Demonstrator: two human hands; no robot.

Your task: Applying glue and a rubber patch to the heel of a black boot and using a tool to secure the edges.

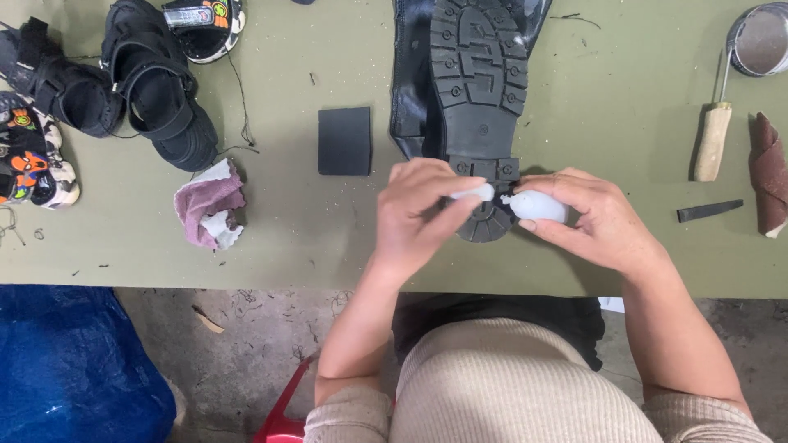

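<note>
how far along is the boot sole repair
Done: the boot lies sole up on the table, and a black patch sits cut beside it. In hand: the right hand holds a small white tube at the heel, while the left hand holds a white piece at the tube's tip. Left: the patch, the awl and the sandpaper lie untouched.

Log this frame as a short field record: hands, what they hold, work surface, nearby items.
surface: olive-green table
main item: black boot lying sole up, heel toward the person
left hand: by the heel, pinching a small white cap
right hand: holding a small white tube, tip pointed at the heel
left of boot: black rubber square, pink and white rag, black sandals
right of boot: wooden-handled tool, rolled brown sandpaper, black wedge strip
</note>
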